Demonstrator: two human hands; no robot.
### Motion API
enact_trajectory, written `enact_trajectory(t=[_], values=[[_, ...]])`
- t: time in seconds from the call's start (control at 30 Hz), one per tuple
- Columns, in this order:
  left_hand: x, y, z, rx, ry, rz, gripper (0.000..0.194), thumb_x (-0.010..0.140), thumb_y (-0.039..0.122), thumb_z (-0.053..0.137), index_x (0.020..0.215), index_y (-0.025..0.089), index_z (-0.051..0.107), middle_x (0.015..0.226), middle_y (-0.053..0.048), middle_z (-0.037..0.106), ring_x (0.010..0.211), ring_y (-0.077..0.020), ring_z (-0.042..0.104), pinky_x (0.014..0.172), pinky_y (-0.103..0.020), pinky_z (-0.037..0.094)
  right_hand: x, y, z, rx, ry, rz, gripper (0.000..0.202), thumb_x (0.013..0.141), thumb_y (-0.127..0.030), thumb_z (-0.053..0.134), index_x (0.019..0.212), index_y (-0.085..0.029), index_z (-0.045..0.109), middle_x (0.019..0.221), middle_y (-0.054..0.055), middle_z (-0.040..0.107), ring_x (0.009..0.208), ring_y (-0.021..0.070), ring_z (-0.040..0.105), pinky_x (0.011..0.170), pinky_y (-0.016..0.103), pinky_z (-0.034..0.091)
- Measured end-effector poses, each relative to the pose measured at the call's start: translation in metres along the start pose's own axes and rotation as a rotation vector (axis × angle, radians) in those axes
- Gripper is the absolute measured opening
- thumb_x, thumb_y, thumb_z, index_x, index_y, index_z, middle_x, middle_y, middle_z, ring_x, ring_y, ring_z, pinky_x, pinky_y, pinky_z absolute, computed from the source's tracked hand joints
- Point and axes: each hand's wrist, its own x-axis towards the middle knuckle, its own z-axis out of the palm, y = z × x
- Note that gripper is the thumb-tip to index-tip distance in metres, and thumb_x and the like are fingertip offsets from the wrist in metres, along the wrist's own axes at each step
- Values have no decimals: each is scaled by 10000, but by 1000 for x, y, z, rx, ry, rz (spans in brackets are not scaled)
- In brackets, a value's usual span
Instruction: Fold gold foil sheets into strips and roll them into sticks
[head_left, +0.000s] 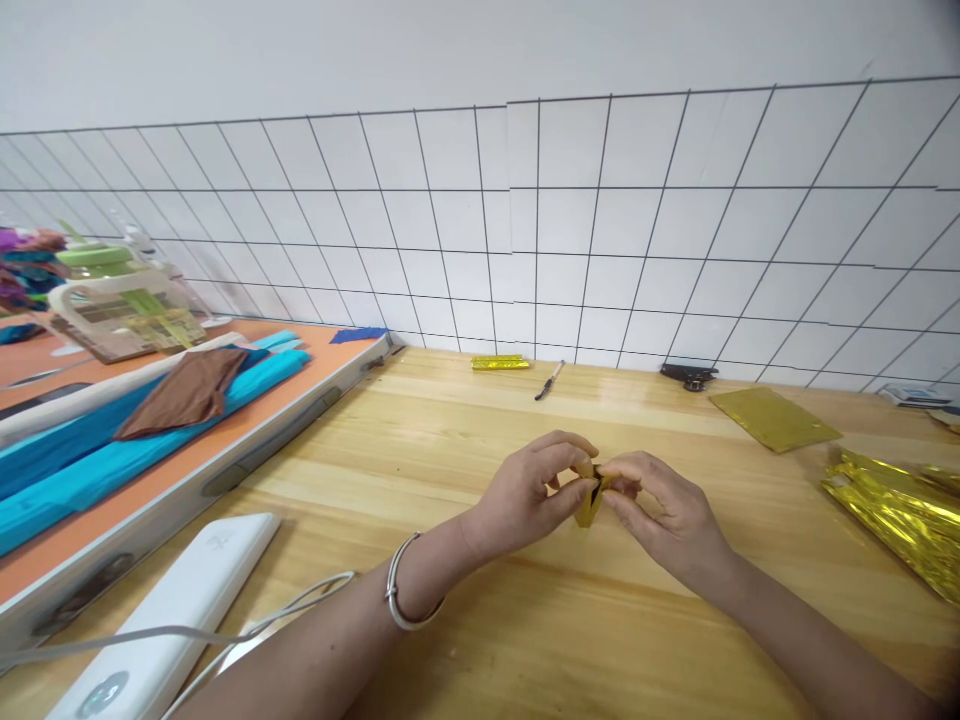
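Narrowly, left grip (pixel 531 492) and right grip (pixel 669 508) pinch gold piece (pixel 586 514)

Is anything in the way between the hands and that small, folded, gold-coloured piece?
No, nothing visible is in the way: the left hand and right hand both have fingertips on the small, folded, gold-coloured piece, above the pale wooden table.
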Motion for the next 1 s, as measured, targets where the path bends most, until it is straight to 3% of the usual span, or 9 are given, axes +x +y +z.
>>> enact_trajectory(t=[0.3, 0.47, 0.67, 1.0], values=[[2, -1, -3, -3, -18, 25, 143, 859, 211, 480, 897, 178, 613, 1025, -90, 596, 814, -132, 573, 608, -205, 467, 0, 0, -1, -22, 7, 27, 224, 857, -202, 481, 1064, -254, 550, 917, 34, 618, 773, 135, 597, 686, 274, 516], [3, -3, -3, -8, 4, 96, 155, 883, 207, 465, 896, 176, 617, 984, -88, 606, 869, -148, 575, 766, -269, 473, -2, 2, 0, -29, 9, 14, 257, 859, -177, 483, 1093, -266, 542, 943, 33, 619, 819, 137, 602, 731, 280, 513], [2, -8, -2, -10, 25, 126, 122, 880, 189, 483, 920, 174, 597, 987, -84, 606, 882, -143, 578, 777, -264, 469, -2, 3, 1, -23, 19, 11, 269, 856, -177, 494, 1105, -268, 542, 942, 25, 618, 825, 134, 600, 734, 276, 509], [2, -16, 0, 33, 11, 74, 102, 875, 185, 504, 925, 171, 591, 1002, -81, 599, 910, -143, 575, 810, -278, 473, -1, 4, -1, 51, 11, -23, 307, 868, -129, 463, 1132, -271, 530, 982, 17, 622, 898, 121, 585, 805, 269, 481]])
